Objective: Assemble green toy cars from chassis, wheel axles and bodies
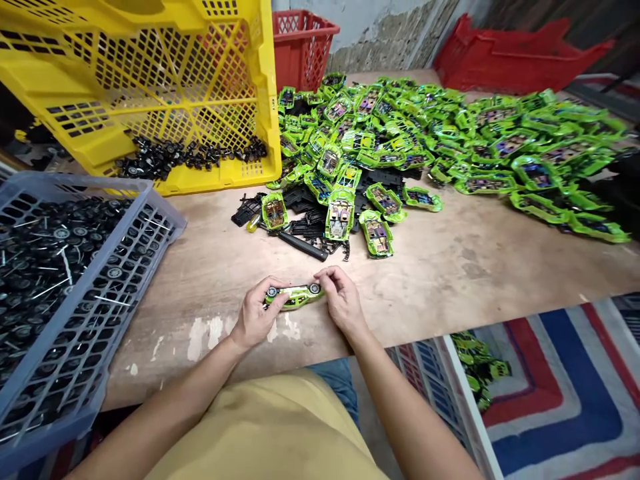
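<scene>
A small green toy car point(295, 295) with black wheels lies on its side just above the wooden table point(450, 273), near the front edge. My left hand point(256, 316) pinches its left end and my right hand point(341, 299) pinches its right end, fingers closed on it. Behind the hands lies a big heap of green toy car bodies point(425, 140), with black chassis parts point(305, 227) and a dark screwdriver-like tool point(300, 245) at the near edge of the heap.
A grey basket point(95, 320) of black wheels on metal axles sits at the left. A tilted yellow crate point(150, 87) holds more black wheels. Red crates point(505, 57) stand at the back. Below the table, a basket point(453, 387) holds finished green cars on a striped mat.
</scene>
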Demonstrator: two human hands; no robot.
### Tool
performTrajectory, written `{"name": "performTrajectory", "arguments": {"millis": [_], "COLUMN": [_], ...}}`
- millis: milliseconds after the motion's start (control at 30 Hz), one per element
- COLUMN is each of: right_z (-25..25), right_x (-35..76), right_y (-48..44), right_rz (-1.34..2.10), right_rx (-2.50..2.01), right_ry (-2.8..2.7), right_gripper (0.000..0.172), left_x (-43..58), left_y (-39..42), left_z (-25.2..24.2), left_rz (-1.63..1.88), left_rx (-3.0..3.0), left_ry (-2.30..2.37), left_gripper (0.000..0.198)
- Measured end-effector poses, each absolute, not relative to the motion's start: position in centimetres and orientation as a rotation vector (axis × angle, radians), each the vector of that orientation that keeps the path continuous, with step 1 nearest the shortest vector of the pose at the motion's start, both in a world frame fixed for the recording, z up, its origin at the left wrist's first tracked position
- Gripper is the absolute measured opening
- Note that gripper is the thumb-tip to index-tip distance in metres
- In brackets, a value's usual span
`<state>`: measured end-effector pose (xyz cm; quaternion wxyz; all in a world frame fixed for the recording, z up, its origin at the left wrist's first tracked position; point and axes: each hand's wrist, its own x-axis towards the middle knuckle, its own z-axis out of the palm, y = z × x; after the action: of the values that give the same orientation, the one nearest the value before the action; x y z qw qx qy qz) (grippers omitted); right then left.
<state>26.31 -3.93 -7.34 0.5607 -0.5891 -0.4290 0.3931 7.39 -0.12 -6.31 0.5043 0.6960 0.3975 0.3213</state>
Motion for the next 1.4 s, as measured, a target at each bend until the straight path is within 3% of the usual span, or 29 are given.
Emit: {"name": "performTrajectory", "arguments": {"millis": [133, 267, 333, 767, 1200, 1400], "right_z": [-7.1, -6.1, -5.3, -4.2, -3.4, -3.3], "right_x": [25.1, 24.7, 24.7, 23.6, 24.2, 23.5], "right_y": [-2.6, -1.4, -0.9, 0.8, 0.0, -0.1], "right_rz": [0.657, 0.643, 0.669, 0.606, 0.791, 0.699], "right_rx": [-1.535, -1.486, -1.444, -1.500, -1.289, -1.308], "right_ry": [-0.874, -1.024, -1.153, -1.132, -0.885, -0.873], "right_gripper": [0.046, 0.043, 0.040, 0.042, 0.047, 0.046], "left_x": [7.0, 6.6, 7.3, 11.0, 10.6, 10.1], "left_y": [-0.1, 1.2, 1.5, -0.5, -0.5, -0.8], "left_z": [-4.9, -2.2, -1.2, -1.1, -0.8, -0.8], "left_rz": [0.630, 0.279, 0.235, 0.308, 0.503, 0.623], "left_rx": [1.681, 1.786, 1.910, 2.177, 2.060, 2.111], "left_ry": [1.021, 0.868, 0.901, 1.206, 1.147, 1.072], "left_gripper": [0.022, 0.034, 0.030, 0.009, 0.011, 0.014]}}
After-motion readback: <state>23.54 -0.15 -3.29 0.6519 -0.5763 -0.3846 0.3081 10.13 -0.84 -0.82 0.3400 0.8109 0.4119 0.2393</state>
